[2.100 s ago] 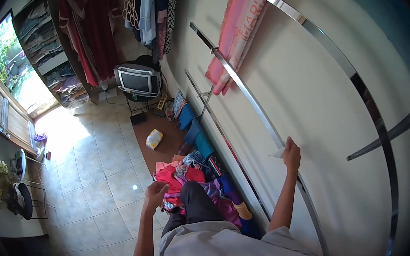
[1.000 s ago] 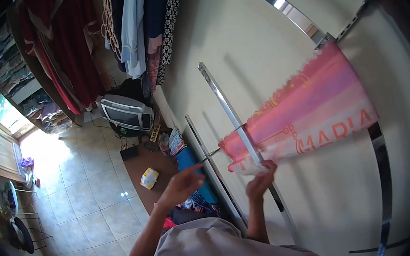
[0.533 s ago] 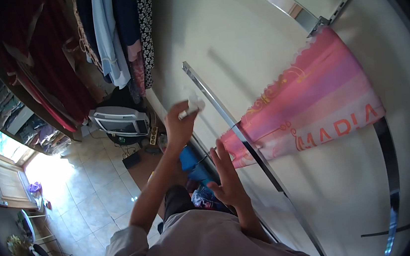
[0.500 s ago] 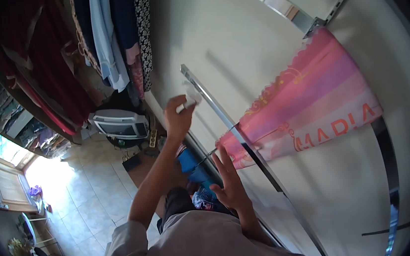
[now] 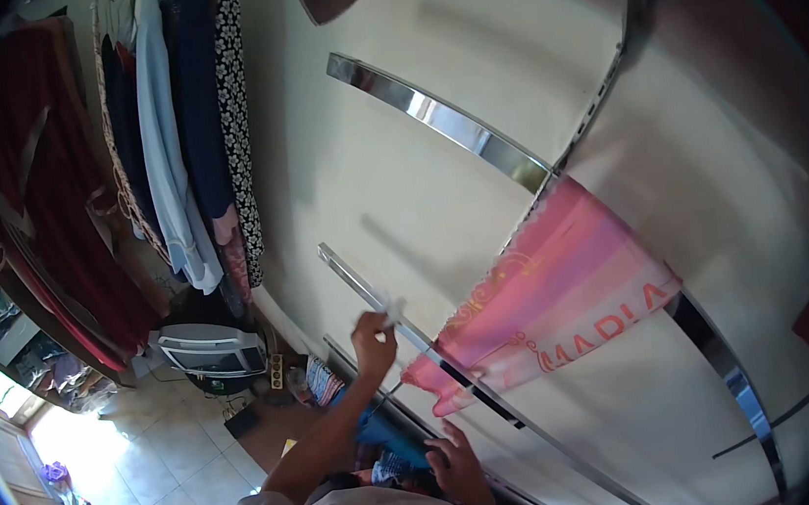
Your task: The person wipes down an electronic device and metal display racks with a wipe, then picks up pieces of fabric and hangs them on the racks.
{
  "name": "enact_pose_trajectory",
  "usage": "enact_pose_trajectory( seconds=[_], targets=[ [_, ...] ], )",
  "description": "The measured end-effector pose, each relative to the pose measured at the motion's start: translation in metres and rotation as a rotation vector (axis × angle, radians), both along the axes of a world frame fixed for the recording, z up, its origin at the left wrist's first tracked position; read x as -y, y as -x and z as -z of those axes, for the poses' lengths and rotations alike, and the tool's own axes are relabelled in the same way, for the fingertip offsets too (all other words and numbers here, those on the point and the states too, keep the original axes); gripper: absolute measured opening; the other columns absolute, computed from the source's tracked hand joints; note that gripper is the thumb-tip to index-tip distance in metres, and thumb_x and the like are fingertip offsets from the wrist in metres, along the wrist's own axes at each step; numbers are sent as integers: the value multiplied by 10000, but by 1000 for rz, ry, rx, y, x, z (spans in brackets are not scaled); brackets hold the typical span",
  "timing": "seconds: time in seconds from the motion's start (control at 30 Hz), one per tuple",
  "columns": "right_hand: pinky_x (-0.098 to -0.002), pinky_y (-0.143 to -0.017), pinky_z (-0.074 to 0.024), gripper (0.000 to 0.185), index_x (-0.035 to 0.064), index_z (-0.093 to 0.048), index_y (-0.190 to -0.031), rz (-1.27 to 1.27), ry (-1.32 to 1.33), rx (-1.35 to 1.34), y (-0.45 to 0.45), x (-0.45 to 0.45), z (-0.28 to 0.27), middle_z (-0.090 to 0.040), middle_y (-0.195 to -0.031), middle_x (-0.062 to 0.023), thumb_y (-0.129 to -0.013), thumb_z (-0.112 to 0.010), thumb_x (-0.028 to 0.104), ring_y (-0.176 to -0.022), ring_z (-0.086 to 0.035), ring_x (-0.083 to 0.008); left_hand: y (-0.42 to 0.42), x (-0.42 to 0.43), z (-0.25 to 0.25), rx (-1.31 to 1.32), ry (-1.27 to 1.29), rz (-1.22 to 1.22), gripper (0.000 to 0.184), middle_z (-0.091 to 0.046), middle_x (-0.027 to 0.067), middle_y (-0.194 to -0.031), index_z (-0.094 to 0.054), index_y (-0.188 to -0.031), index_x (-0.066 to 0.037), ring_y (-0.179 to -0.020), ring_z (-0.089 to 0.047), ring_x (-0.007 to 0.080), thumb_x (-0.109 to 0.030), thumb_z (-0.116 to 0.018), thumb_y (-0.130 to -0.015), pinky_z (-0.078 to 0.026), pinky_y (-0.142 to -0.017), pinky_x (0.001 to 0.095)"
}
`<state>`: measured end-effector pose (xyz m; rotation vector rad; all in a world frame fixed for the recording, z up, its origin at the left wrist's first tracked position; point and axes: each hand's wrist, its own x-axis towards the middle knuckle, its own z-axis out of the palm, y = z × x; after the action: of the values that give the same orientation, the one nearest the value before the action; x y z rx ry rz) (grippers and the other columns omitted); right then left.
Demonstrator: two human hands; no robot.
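White, soft, light and tearable, I'd judge, the wad [image 5: 387, 311] wants bunching, pinched as it is by the left hand [image 5: 373, 347] near the chrome rail [image 5: 345, 269]'s far end, the right hand [image 5: 459, 464]'s fingers loosely spread.

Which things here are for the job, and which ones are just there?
For the job, it seems:
White wad, in the left hand
Shiny rail, by that hand

Probably just there:
Television
Dark red clothes
Purple flowers
Pink cloth, hanging
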<state>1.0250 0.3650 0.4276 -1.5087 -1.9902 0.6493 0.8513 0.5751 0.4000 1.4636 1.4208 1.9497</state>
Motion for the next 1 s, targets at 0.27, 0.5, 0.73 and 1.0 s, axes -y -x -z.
enact_pose_trajectory(
  seconds=[0.27,0.5,0.73,1.0],
  targets=[
    [-452,-997,-404,351,37,-632,-1089,-57,-80,-9,33,-16,-43,-480,-1306,-264,-876,-633,315,-1192,-493,-412,53,-10,-169,92,-41,33,118,-686,125,-728,-686,-863,0,-682,-669,157,-79,-699,-777,-494,-606,291],
    [-435,-952,-448,336,27,-638,-1068,39,-76,-2,23,13,-25,-512,-1268,-256,-864,-644,293,-1155,-529,-393,122,-126,-312,-4,-699,-257,129,-635,168,-838,-625,-873,63,-700,-642,252,59,-663,-749,-529,-621,311],
    [-413,-950,-449,270,56,-661,-1023,148,30,37,24,33,-4,-529,-1234,-242,-851,-654,263,-1119,-554,-361,56,-68,-279,-133,-686,19,204,-629,168,-897,-654,-916,30,-714,-639,282,78,-669,-718,-524,-650,327],
    [-411,-931,-458,288,52,-653,-1047,105,12,-31,30,26,-33,-537,-1244,-224,-869,-636,278,-1100,-566,-359,95,-117,-325,-442,-732,-283,174,-624,162,-991,-604,-912,3,-879,-608,363,25,-631,-741,-510,-765,422]
  ],
)
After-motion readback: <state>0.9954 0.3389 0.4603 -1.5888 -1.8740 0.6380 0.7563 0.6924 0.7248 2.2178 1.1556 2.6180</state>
